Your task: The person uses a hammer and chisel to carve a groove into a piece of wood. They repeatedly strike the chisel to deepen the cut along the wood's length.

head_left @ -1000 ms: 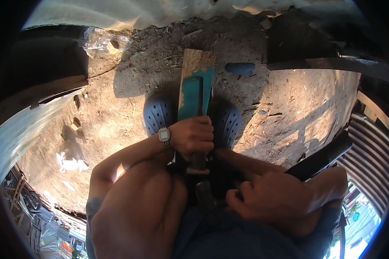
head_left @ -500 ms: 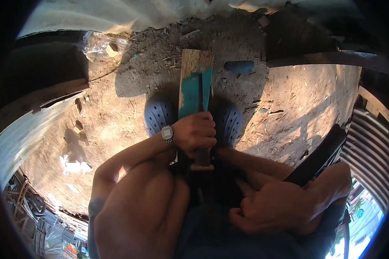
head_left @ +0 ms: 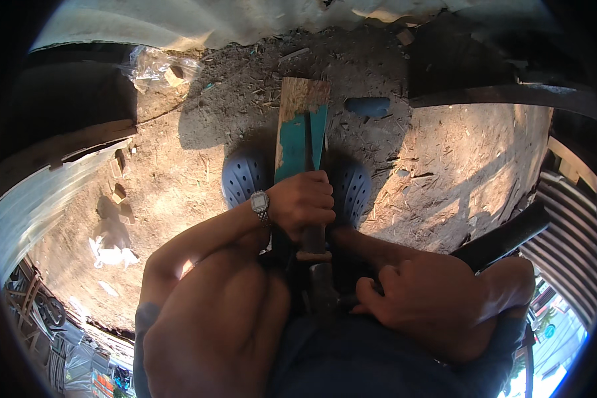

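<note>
My left hand (head_left: 301, 204), a watch on its wrist, is wrapped round the handle of a chisel (head_left: 308, 146). The long dark blade points away from me along a wooden board (head_left: 290, 147); teal paint covers part of it and the far end is bare wood. The grip's butt end shows below my fist. My right hand (head_left: 424, 288) is closed round a hammer (head_left: 324, 286), its dark head just behind the chisel's butt. A thick dark handle sticks out past my right hand to the right. Whether head and butt touch, I cannot tell.
Blue clogs with holes, a left one (head_left: 243, 178) and a right one (head_left: 353, 189), flank the board. Dirt ground (head_left: 172, 179) carries wood chips and scraps. A clear plastic bag (head_left: 156, 69) lies far left. Corrugated metal sheets (head_left: 564, 232) stand at the sides.
My right hand has brought the hammer's head up behind the chisel's butt, and the handle's outer end has swung lower. The left hand, chisel and board have hardly moved.
</note>
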`<state>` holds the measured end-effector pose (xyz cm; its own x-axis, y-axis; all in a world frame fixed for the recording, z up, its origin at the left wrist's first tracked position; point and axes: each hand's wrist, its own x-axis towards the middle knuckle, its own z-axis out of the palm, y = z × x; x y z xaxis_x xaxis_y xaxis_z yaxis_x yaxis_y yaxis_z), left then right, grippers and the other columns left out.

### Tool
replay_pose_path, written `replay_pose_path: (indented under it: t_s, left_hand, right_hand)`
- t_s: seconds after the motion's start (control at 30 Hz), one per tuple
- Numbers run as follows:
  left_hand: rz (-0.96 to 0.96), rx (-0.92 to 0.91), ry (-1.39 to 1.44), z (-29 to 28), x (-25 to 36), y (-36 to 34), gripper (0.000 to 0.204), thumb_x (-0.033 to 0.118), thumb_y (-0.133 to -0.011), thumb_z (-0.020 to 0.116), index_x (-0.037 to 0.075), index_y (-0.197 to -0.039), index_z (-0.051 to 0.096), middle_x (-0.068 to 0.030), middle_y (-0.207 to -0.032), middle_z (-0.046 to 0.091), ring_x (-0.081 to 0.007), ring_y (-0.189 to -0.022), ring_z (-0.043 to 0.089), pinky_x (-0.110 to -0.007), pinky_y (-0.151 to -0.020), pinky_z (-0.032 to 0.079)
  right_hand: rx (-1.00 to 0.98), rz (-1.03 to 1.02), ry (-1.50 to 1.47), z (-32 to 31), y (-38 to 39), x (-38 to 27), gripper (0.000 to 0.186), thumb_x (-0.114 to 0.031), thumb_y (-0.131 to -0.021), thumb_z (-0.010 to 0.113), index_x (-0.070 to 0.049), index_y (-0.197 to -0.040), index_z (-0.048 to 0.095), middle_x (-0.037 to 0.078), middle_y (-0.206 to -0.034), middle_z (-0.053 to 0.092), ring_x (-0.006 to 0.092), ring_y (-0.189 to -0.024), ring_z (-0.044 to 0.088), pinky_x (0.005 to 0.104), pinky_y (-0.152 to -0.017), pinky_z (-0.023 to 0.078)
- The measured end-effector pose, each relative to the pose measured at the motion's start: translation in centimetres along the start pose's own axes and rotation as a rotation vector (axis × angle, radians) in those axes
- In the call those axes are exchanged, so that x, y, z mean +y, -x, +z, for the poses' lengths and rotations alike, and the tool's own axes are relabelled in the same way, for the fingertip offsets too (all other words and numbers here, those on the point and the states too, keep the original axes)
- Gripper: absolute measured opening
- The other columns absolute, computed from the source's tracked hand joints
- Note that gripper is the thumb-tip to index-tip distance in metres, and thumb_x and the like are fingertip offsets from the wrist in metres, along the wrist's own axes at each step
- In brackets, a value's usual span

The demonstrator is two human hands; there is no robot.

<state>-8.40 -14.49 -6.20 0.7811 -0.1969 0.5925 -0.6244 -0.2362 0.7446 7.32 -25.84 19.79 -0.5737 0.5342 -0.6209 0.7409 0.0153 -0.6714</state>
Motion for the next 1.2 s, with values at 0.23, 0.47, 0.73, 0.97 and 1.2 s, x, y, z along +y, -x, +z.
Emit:
replay_pose_path:
  t_s: [0.23, 0.47, 0.73, 0.97, 1.2]
  left_hand:
    - [0.021, -0.020, 0.009, -0.5, -0.4, 0.0, 0.030, 0.031, -0.059, 0.075, 0.009, -0.073, 0.060, -0.0035, -0.072, 0.052, -0.0253, -0.068, 0.058, -0.040, -0.072, 0.049]
    - [-0.011, 0.029, 0.011, -0.4, -0.4, 0.4, 0.032, 0.031, -0.055, 0.074, 0.010, -0.073, 0.058, -0.0030, -0.071, 0.051, -0.0250, -0.067, 0.057, -0.041, -0.073, 0.049]
    - [-0.008, 0.073, 0.066, -0.4, -0.5, 0.0, 0.026, 0.028, -0.066, 0.075, 0.009, -0.073, 0.059, -0.0035, -0.070, 0.052, -0.0262, -0.065, 0.057, -0.041, -0.070, 0.049]
    - [-0.003, 0.075, 0.061, -0.7, -0.4, -0.2, 0.025, 0.026, -0.068, 0.077, 0.009, -0.072, 0.059, -0.0032, -0.068, 0.050, -0.0260, -0.063, 0.056, -0.040, -0.066, 0.046]
    - [0.008, 0.149, 0.100, -0.9, -0.6, -1.0, 0.027, 0.023, -0.059, 0.077, 0.011, -0.071, 0.056, -0.0021, -0.066, 0.047, -0.0247, -0.062, 0.053, -0.039, -0.063, 0.042]
  right_hand:
    - [0.060, -0.031, -0.028, 0.8, -0.3, 0.6, 0.025, -0.024, -0.100, 0.057, -0.002, -0.090, 0.060, 0.014, -0.066, 0.068, 0.0264, -0.056, 0.070, 0.0411, -0.049, 0.055]
    - [0.047, -0.086, -0.103, 0.7, -0.3, 0.7, 0.028, -0.027, -0.102, 0.056, -0.002, -0.091, 0.060, 0.012, -0.064, 0.066, 0.0275, -0.057, 0.070, 0.0415, -0.046, 0.054]
    - [0.076, -0.173, -0.137, 1.0, 0.4, 0.2, 0.027, -0.027, -0.099, 0.059, -0.002, -0.091, 0.059, 0.012, -0.061, 0.063, 0.0278, -0.052, 0.068, 0.0419, -0.042, 0.053]
    - [0.112, -0.012, -0.019, 0.4, 0.1, -0.3, 0.038, -0.037, -0.096, 0.063, -0.001, -0.082, 0.063, 0.014, -0.057, 0.059, 0.0327, -0.081, 0.074, 0.0424, -0.082, 0.060]
    - [0.178, -0.082, -0.062, 2.1, -0.4, 0.5, 0.043, -0.040, -0.097, 0.062, -0.001, -0.080, 0.063, 0.012, -0.051, 0.053, 0.0300, -0.073, 0.075, 0.0402, -0.096, 0.059]
